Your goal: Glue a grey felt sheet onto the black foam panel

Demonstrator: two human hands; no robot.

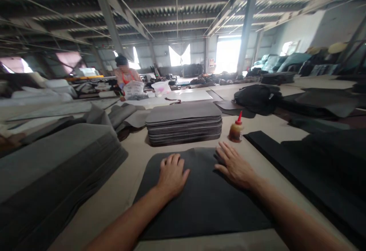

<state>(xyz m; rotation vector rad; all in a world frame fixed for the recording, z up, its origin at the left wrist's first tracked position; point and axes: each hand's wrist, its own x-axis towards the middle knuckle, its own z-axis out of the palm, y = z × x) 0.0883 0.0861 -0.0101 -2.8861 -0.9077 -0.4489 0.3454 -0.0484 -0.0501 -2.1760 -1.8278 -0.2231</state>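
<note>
A dark grey sheet of material [200, 205] with rounded far corners lies flat on the table in front of me. My left hand [173, 176] rests on its far left part, fingers slightly bent and apart. Near the far right corner, my right hand [234, 165] lies with fingers stretched out, palm down. Neither hand grips anything. Just beyond the sheet stands a neat stack of grey cut panels [184, 125]. To its right is a glue bottle [236, 131] with a red pointed nozzle and brownish contents, close to my right fingertips.
A tall pile of grey sheets [65, 155] fills the left side of the table [114, 193]. Black material [320, 174] lies along the right. A black bundle [257, 99] sits farther back. Another person [127, 77] is at the far left, near a white bag [161, 87].
</note>
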